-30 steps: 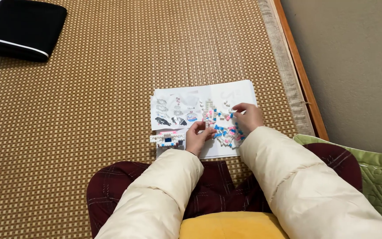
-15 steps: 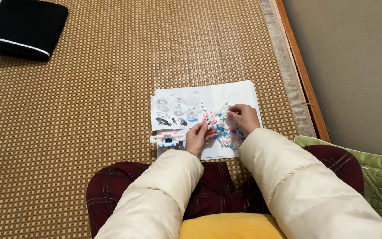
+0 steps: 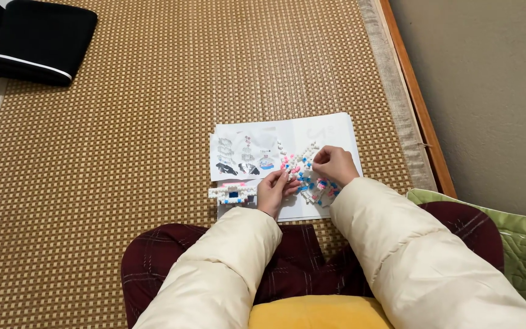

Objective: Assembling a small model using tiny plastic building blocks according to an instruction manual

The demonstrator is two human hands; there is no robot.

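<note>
Just below the middle of the frame, a white sheet of paper [image 3: 330,128] lies flat on the woven tan straw mat [image 3: 123,152] that covers the floor. On the sheet's right half sits a loose scatter of tiny white, pink and blue building bricks [image 3: 309,178], and both hands are down among them. The left hand [image 3: 273,192] rests at the scatter's left edge with its fingers curled and fingertips pressed onto the bricks; whether it actually pinches one cannot be told at this size. The right hand [image 3: 335,164] sits at the scatter's upper right, fingers bunched together over the pieces (again too small to see if a brick is caught between them). Both arms wear puffy cream jacket sleeves [image 3: 226,268].

A printed instruction leaflet with small pictures [image 3: 245,152] overlaps the sheet's left half. Just below it, touching the sheet's left edge, stands a small assembled white brick model with blue and pink parts [image 3: 232,194], just beside the left hand but apart from it.

At the bottom are dark red checked trousers [image 3: 299,268] and a yellow garment [image 3: 318,312]. A black folded cloth with a white stripe [image 3: 38,39] lies at the upper left, a green quilted cushion [image 3: 518,244] at the lower right, and a wooden border strip [image 3: 415,97] runs along the mat's right side.
</note>
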